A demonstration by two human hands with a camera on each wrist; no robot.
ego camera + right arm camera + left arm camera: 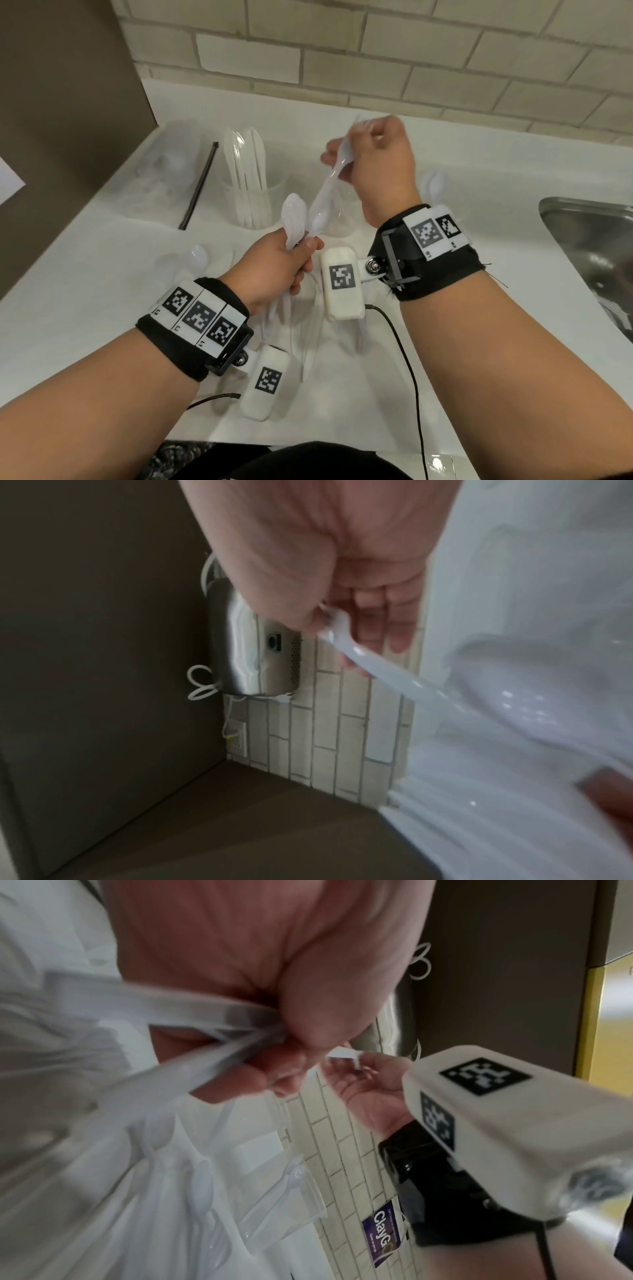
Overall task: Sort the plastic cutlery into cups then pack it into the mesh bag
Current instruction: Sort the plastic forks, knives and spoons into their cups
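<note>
My left hand (294,255) grips a bunch of white plastic spoons (293,214) by their handles, bowls pointing up. In the left wrist view the curled fingers (260,1074) wrap the handles (192,1020). My right hand (352,154) pinches the handle end of a single spoon (320,219), whose bowl hangs down beside the bunch. The right wrist view shows that pinch (329,620) and the spoon's bowl (514,691). A clear cup of knives (251,202) stands behind the left hand. Another clear cup (342,216) stands just behind the single spoon.
Loose white cutlery (308,346) lies on the white counter (102,274) under my wrists, with a spoon (198,257) to the left and more spoons (435,185) at the right. A black strip (200,181) lies at back left. A steel sink (589,246) is at the right.
</note>
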